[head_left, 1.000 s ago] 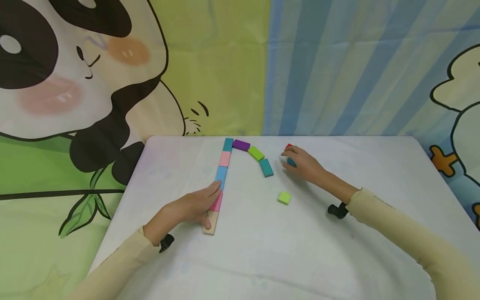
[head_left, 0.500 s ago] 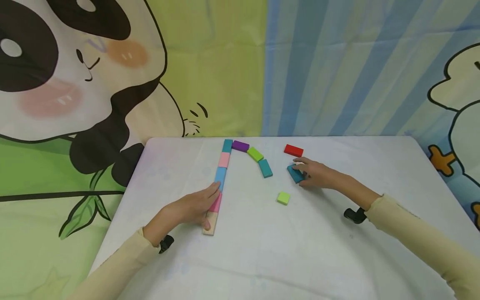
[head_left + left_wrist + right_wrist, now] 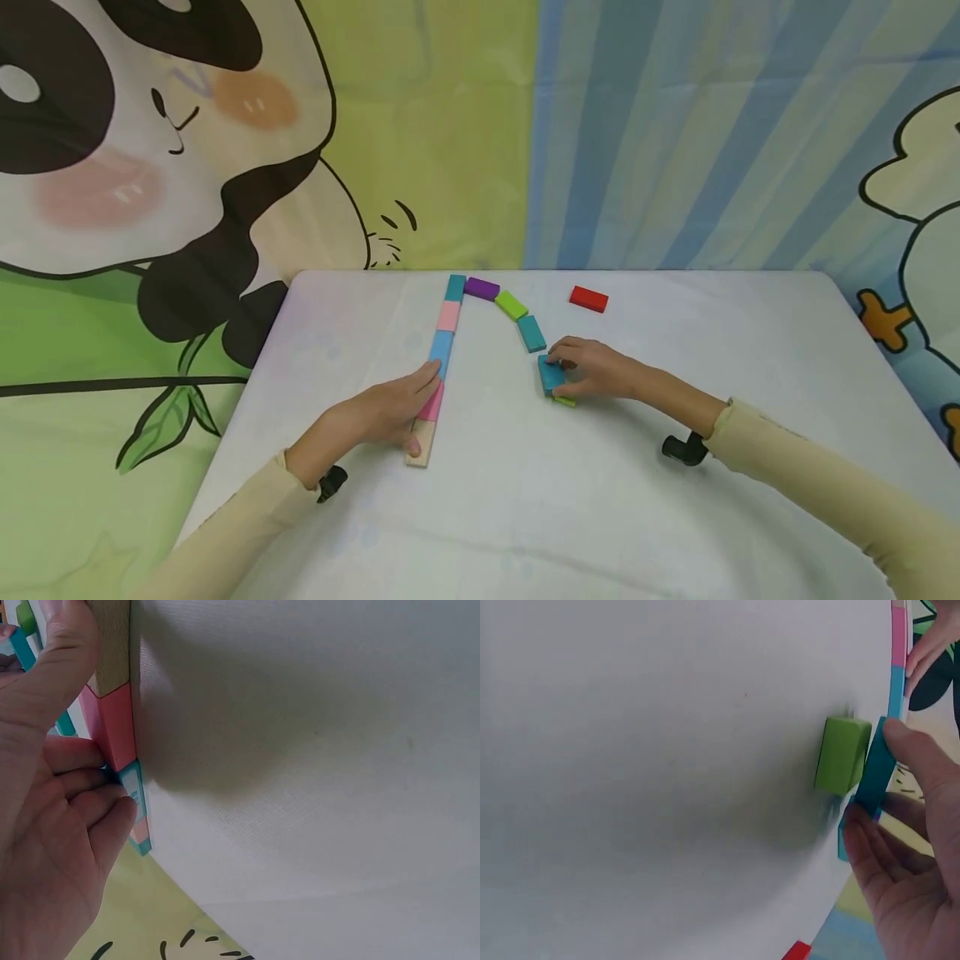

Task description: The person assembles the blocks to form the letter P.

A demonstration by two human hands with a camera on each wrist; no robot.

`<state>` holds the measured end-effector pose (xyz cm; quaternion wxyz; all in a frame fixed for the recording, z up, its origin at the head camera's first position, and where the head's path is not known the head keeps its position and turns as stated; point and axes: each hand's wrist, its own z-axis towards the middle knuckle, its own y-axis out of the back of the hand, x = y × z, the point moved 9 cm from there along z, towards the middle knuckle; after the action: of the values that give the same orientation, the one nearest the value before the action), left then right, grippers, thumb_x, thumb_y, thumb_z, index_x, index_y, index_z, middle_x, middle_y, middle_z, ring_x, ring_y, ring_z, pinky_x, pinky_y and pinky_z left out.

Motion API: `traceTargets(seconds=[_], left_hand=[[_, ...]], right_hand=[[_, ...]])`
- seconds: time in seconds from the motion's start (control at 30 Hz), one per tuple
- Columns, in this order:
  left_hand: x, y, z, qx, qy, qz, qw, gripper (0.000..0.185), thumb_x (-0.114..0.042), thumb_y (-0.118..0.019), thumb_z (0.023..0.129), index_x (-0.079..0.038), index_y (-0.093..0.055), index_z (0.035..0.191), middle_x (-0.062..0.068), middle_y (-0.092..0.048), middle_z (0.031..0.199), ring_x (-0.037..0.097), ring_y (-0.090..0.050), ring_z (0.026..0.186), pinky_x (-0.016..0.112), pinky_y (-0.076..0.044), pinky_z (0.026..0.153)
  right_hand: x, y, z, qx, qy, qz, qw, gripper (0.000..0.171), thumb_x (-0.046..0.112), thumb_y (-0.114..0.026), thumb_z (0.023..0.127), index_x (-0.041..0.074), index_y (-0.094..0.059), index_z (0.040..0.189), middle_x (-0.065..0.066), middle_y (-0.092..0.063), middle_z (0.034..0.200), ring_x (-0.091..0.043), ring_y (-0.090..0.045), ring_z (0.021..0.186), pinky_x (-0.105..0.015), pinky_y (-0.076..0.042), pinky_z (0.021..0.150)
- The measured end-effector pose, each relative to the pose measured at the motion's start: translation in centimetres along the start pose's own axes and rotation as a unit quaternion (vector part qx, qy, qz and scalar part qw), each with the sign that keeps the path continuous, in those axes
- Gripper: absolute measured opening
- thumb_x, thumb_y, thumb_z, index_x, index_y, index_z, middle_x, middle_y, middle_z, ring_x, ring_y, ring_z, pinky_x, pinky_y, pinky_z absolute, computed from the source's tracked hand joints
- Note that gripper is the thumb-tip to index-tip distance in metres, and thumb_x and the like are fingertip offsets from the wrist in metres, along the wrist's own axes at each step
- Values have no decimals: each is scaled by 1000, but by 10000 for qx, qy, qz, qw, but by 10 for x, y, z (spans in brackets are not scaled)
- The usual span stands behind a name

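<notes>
My right hand [image 3: 600, 368] pinches a blue block [image 3: 551, 377] between thumb and fingers, just below the curve of blocks. In the head view this blue block partly covers a light green block [image 3: 564, 402]; the right wrist view shows the green block [image 3: 843, 755] standing beside it. My left hand [image 3: 386, 412] rests along a straight row of blocks, fingers extended against the blue one [image 3: 442, 346] and thumb by the plain wood one [image 3: 422, 443]. A pink block [image 3: 114, 724] lies between them. From the row's far end curve a purple block [image 3: 482, 288], a green block [image 3: 512, 305] and a teal block [image 3: 532, 333].
A red block [image 3: 588, 299] lies apart near the back of the white-covered table [image 3: 675, 533]. Behind the table hangs a printed cloth [image 3: 442, 133] with a cartoon panda and stripes.
The right hand has gripped the blue block and carried it left, from below the red block to beside the light green one. The left hand has stayed in place.
</notes>
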<state>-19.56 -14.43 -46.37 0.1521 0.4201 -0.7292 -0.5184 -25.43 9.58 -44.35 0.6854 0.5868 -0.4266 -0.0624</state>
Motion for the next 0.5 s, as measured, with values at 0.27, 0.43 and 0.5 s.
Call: traceTargets(seconds=[0.27,0.43,0.5], left_hand=[[-1,2,1,14,-39,-57,10000,113,-50,-74,73,4,-14,153,19,-4,164,33,-11,152,44,-26,120],[0,3,0,16,-16,-82,10000,113,-48,-74,73,5,-14,153,20,-4,163,34,-11,152,44,-27,119],[0,3,-1,29,-13,-111,9999,113,-48,-74,73,6,-14,152,20,-4,163,35,-11,151,45,-27,119]], right_hand=[[1,-10,7,-163,-509,-351,9980,51,32,-77,82,1,-65,121,-13,-61,121,-24,-60,108,-37,-56,92],[1,-12,7,-127,-735,-310,9967,55,31,-77,82,1,-63,126,-15,-60,124,-28,-59,113,-40,-55,95],[3,-12,7,-89,-781,-344,9963,56,31,-76,83,1,-62,128,-16,-59,124,-29,-59,113,-40,-55,94]])
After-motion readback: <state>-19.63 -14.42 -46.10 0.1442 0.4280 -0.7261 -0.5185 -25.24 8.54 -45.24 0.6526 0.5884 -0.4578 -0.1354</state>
